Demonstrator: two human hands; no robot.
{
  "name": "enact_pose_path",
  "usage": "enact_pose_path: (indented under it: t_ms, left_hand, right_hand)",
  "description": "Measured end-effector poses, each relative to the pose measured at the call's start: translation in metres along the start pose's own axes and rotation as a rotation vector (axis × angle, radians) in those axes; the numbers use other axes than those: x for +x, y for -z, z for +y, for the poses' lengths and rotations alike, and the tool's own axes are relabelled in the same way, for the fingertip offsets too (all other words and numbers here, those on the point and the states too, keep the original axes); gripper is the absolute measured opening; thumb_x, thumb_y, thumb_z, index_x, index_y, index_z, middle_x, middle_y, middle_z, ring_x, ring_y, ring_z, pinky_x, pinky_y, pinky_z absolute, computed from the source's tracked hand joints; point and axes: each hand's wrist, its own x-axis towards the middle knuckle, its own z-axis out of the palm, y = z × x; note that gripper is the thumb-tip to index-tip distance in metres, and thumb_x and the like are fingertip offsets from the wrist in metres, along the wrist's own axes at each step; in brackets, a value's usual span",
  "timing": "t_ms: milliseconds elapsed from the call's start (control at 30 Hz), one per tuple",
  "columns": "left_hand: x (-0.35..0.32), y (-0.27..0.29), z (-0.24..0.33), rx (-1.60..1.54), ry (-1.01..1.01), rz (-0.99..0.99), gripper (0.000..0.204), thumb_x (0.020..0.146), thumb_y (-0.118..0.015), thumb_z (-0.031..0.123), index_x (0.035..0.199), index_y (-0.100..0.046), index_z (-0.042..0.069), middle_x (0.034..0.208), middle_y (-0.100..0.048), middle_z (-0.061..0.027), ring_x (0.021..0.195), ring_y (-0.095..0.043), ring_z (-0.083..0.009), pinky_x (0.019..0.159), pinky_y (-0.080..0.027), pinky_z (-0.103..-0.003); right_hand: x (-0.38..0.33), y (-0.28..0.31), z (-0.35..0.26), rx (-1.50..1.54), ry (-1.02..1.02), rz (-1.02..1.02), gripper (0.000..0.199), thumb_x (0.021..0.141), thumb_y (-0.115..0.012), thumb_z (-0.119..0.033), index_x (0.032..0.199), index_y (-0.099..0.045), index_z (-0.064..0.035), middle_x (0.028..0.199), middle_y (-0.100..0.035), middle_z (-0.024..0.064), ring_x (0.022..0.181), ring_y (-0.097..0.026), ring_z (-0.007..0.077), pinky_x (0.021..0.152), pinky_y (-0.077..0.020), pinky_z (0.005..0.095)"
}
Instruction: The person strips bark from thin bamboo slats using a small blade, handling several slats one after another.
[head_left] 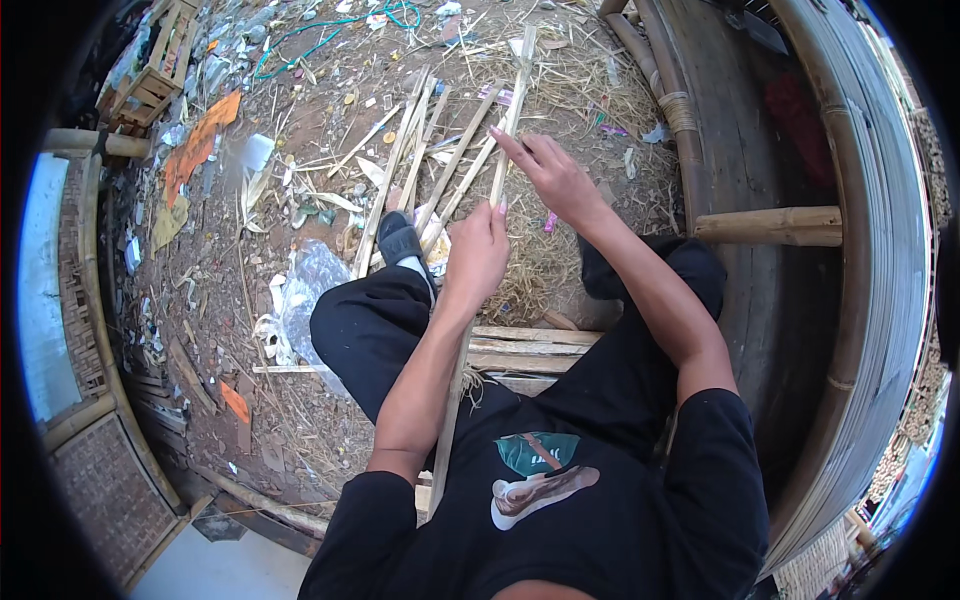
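Bamboo strip was held in both hands — long axis ran steeply from lap level up and away, slightly tilted right, far tip seen among the loose strips on the littered ground. Left hand was clenched round the strip at mid-length, nearer the body. Right hand was placed further up the same strip, fingers partly extended, pinch on it looked light — grip not fully visible. Both forearms were raised fwd, elbows bent. Strip's lower end was seen passing down by the left forearm toward the bench slats.
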Motion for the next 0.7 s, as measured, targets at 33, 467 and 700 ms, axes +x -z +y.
enact_pose_path:
  t_ms: [33, 467, 700]
  left_hand:
    - [-0.001, 0.000, 0.000, 0.002, -0.003, -0.005, 0.031, 0.099, -0.046, 0.019, 0.082, -0.055, -0.006, 0.066, -0.057, -0.0276, 0.066, -0.057, -0.0469, 0.060, -0.042, -0.050]
    - [-0.005, -0.004, -0.016, 0.056, -0.004, -0.041, 0.032, 0.100, -0.046, 0.019, 0.081, -0.053, -0.006, 0.066, -0.056, -0.0272, 0.064, -0.057, -0.0456, 0.059, -0.041, -0.050]
    - [-0.008, 0.004, -0.019, 0.045, 0.048, -0.062, 0.039, 0.101, -0.044, 0.026, 0.079, -0.054, -0.004, 0.060, -0.055, -0.0189, 0.054, -0.054, -0.0328, 0.055, -0.041, -0.042]
  right_hand:
    - [-0.001, -0.002, 0.001, -0.002, -0.006, 0.002, 0.073, 0.081, -0.053, 0.006, 0.148, -0.037, -0.0176, 0.095, -0.054, 0.0096, 0.091, -0.057, 0.0249, 0.082, -0.0509, 0.0377]
    - [-0.014, -0.032, 0.021, -0.227, 0.042, 0.050, 0.077, 0.080, -0.055, 0.003, 0.149, -0.034, -0.0233, 0.090, -0.054, 0.0066, 0.081, -0.058, 0.0206, 0.074, -0.0556, 0.0337]
    - [-0.006, -0.010, 0.040, -0.085, -0.260, 0.030, 0.073, 0.084, -0.051, 0.005, 0.149, -0.032, -0.0224, 0.097, -0.058, 0.0136, 0.087, -0.064, 0.0293, 0.076, -0.0568, 0.0397]
